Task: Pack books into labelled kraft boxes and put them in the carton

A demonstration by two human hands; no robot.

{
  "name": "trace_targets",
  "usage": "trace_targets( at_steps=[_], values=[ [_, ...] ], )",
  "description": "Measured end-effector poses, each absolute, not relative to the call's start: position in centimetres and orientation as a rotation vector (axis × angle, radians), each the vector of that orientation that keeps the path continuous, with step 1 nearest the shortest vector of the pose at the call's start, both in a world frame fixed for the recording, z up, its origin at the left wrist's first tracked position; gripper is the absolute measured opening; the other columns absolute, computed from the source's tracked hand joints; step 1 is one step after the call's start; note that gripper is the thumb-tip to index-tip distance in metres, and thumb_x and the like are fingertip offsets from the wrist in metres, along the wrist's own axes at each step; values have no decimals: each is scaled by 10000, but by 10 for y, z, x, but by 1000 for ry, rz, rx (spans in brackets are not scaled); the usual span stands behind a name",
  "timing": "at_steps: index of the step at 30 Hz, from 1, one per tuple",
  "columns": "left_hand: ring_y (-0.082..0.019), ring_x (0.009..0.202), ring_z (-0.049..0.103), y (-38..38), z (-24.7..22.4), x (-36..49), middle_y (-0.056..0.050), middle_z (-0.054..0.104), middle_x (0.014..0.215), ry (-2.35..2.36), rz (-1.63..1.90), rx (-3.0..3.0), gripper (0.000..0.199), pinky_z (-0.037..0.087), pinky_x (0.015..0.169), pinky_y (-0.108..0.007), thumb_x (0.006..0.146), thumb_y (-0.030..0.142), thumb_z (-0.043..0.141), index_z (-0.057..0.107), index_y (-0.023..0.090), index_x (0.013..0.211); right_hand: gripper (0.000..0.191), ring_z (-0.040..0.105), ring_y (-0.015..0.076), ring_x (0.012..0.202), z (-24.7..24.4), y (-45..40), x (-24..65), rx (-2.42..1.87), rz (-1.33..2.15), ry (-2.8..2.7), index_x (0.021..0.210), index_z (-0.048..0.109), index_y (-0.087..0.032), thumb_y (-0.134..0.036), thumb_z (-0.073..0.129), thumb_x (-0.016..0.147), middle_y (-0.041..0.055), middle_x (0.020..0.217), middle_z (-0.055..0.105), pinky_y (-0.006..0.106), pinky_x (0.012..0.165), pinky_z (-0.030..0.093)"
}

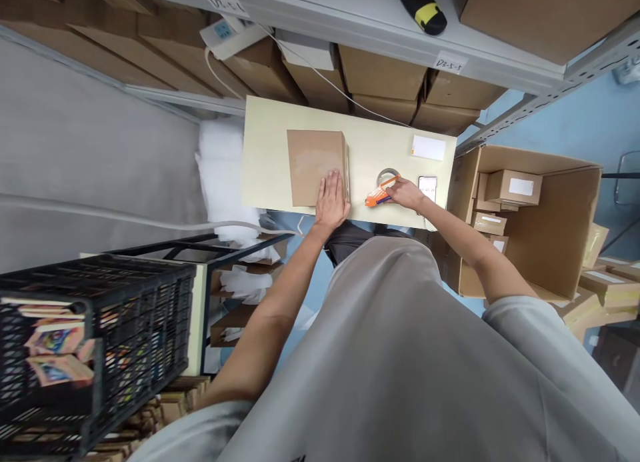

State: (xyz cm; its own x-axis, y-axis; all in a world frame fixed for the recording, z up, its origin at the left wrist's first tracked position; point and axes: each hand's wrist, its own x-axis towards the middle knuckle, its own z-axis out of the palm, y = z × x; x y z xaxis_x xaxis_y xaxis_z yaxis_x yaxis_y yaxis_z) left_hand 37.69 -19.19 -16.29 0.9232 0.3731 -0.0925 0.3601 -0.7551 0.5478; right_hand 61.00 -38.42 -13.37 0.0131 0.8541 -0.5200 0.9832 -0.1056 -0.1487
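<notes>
My left hand (331,201) lies flat on the right part of a closed cardboard box (311,157), with its fingers stretched out. The box rests on a pale yellow tabletop (266,155). Right of the box, my right hand (404,193) is closed around an orange tape dispenser (375,199) with a grey roll of tape in it. The dispenser is held over the tabletop, apart from the box; whether it touches the surface I cannot tell. Close to my right wrist lies a phone (428,183) with a lit screen.
A white pad or label stack (429,147) lies at the table's right end. Beyond stands a large open carton (565,229) holding small boxes. Shelves (320,9) with cartons run along the far side. A black crate (145,329) stands lower left, and white wrapping (220,169) hangs left.
</notes>
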Motion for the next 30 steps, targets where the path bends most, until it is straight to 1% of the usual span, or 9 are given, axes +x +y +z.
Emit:
trace_targets(
  at_steps=[5,7,10,12,17,21,25,27,30],
  values=[
    [-330,1798,161,-192,-162,378,-240,247,1882,519,26,2491,880,81,1487,-574,960,273,498,320,-22,1770,674,720,388,1379,-127,-382,605,2100,-714,1861,1549,600,19,-525,477,1170,323,1483,738,453,1224,419],
    [-331,1798,164,-192,-161,378,-235,248,1883,518,25,2478,882,81,1487,-578,961,279,502,321,-13,1773,675,724,405,1363,-121,-382,599,2157,-750,1796,1545,606,8,-534,467,1168,327,1494,727,468,1197,450],
    [-331,1798,162,-192,-159,379,-229,251,1883,524,21,2463,886,84,1485,-585,965,288,496,310,-1,1781,680,778,417,1230,-111,-378,585,2230,-839,1622,1477,658,-7,-571,441,1166,313,1348,797,482,1105,522],
    [-334,1798,154,-193,-158,379,-232,245,1884,523,10,2460,880,88,1483,-589,974,291,485,302,-2,1783,658,799,410,1166,-105,-370,572,2281,-882,1526,1414,699,-27,-580,446,1162,290,1249,831,480,1075,545],
    [-349,1799,128,-191,-155,377,-251,212,1885,483,-36,2450,846,89,1479,-625,999,267,463,290,-12,1779,533,810,383,1158,-95,-338,537,2423,-879,1360,1269,783,-71,-504,495,1151,285,1238,838,461,1077,560],
    [-355,1799,117,-190,-153,375,-260,220,1880,453,-68,2441,827,100,1476,-639,1016,254,451,283,-23,1777,479,820,368,1164,-85,-323,521,2437,-923,1195,1254,815,-111,-479,534,1134,258,1254,846,439,1047,591],
    [-351,1799,123,-186,-151,377,-250,215,1885,429,-73,2426,811,111,1479,-624,1031,244,417,273,-26,1782,458,822,363,1178,-72,-312,508,2440,-922,1066,1255,827,-147,-473,532,1130,248,1279,846,430,996,616],
    [-360,1797,137,-181,-149,379,-258,225,1880,411,-84,2416,811,124,1477,-627,1031,244,411,276,-36,1780,442,826,364,1167,-68,-301,500,2452,-906,1016,1277,820,-146,-440,525,1131,257,1285,842,430,951,625],
    [-381,1787,193,-174,-146,377,-268,250,1869,394,-112,2416,825,143,1473,-628,1007,218,433,290,-46,1775,421,836,380,1131,-61,-283,495,2486,-864,902,1290,800,-90,-309,476,1132,307,1254,832,448,894,621]
  ],
)
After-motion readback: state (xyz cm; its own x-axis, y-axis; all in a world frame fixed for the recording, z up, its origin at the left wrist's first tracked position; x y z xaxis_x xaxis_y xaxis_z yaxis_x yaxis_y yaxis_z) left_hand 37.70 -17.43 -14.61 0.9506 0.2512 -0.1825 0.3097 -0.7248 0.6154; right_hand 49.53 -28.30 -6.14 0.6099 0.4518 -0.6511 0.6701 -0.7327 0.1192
